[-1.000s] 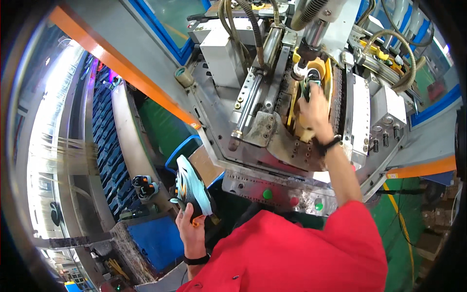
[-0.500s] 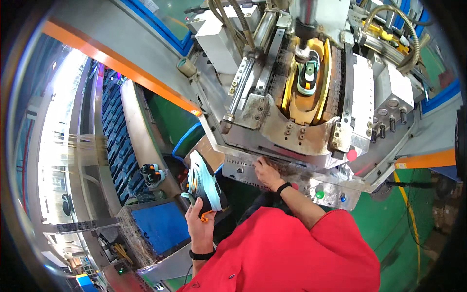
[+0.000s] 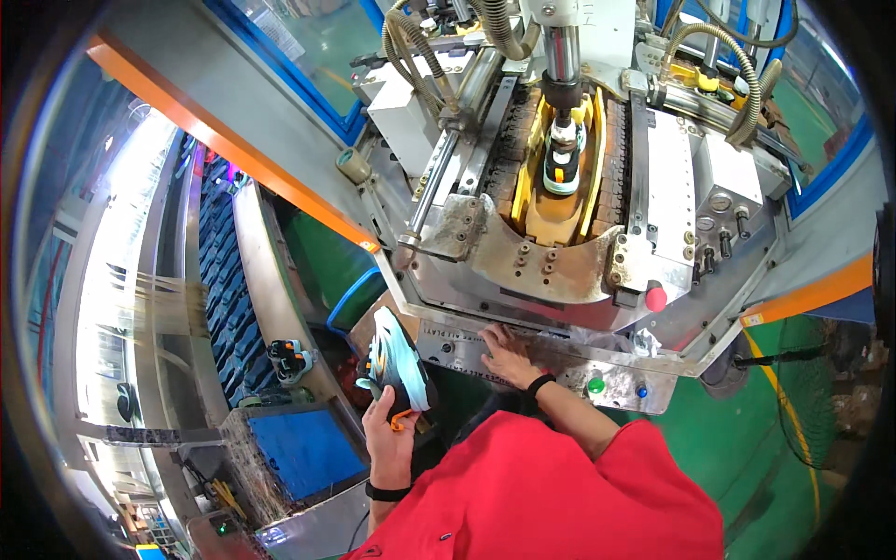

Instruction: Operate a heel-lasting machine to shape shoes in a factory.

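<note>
Left hand [image 3: 387, 441] gripping 1 light-blue/black shoe [image 3: 403, 366], right hand [image 3: 510, 360] half-open, nothing seen held, at metal control panel [image 3: 621, 378], another shoe [image 3: 563, 179] under press ram [image 3: 563, 70].

The rod [image 3: 563, 58] partly hides the far shoe [image 3: 561, 181], the held shoe [image 3: 401, 362] the left hand [image 3: 389, 441]. The shirt [image 3: 551, 499] is cropped below.

This looks like a shoe factory. A big machine [image 3: 551, 266] holds a shoe [image 3: 562, 179]. The green floor [image 3: 747, 443] has a yellow line [image 3: 793, 422].
</note>
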The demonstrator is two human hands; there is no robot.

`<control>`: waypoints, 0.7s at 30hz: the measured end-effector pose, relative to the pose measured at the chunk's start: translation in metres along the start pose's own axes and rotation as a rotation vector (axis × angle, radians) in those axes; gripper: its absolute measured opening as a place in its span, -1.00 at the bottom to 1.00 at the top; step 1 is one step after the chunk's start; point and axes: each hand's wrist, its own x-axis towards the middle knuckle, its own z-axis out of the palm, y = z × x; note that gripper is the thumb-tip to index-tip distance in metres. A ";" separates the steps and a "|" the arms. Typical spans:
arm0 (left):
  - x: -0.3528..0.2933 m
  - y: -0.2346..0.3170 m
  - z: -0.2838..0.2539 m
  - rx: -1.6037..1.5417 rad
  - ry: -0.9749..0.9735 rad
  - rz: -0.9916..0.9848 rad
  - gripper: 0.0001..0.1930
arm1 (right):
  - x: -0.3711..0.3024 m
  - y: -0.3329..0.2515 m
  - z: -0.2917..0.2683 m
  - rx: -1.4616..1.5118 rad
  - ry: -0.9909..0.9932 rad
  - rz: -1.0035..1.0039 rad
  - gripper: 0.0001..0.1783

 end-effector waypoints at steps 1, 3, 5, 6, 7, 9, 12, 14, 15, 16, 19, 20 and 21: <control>-0.002 -0.003 0.002 0.008 -0.009 -0.011 -0.78 | -0.002 0.002 0.002 0.001 0.028 -0.031 -0.45; -0.008 -0.009 0.000 0.014 -0.014 -0.010 -0.78 | -0.005 0.005 0.004 -0.003 0.024 -0.038 -0.46; -0.016 -0.015 -0.004 0.024 -0.037 -0.037 -0.75 | -0.007 0.008 0.006 -0.006 0.012 -0.046 -0.46; -0.021 -0.017 -0.005 0.029 -0.028 -0.028 -0.74 | -0.008 0.010 0.007 0.005 0.009 -0.038 -0.47; -0.028 -0.019 -0.005 0.022 -0.016 -0.018 -0.74 | -0.008 0.011 0.008 0.018 0.003 -0.031 -0.49; -0.044 -0.018 -0.003 0.013 0.018 0.018 -0.80 | -0.007 0.008 0.005 0.000 -0.034 -0.026 -0.49; -0.052 -0.019 -0.023 -0.008 0.030 0.023 -0.76 | -0.002 0.012 0.003 0.043 -0.245 0.123 -0.46; -0.062 -0.016 -0.020 0.018 0.093 0.060 -0.68 | 0.001 0.024 -0.001 -0.107 -0.133 -0.012 -0.43; -0.069 -0.013 -0.034 0.023 0.082 0.094 -0.67 | 0.004 0.018 0.000 -0.068 -0.091 -0.045 -0.44; -0.080 -0.001 -0.024 0.034 0.118 0.123 -0.65 | 0.003 0.027 -0.003 -0.063 -0.045 -0.085 -0.47; -0.099 -0.013 -0.074 -0.106 0.190 0.248 -0.70 | 0.017 0.016 -0.001 -0.029 -0.136 -0.070 -0.47; -0.108 -0.019 -0.095 -0.111 0.220 0.238 -0.69 | 0.023 0.010 0.003 0.136 -0.178 0.068 -0.49; -0.117 -0.025 -0.115 -0.096 0.301 0.220 -0.70 | 0.028 -0.012 0.003 0.121 -0.061 -0.051 -0.56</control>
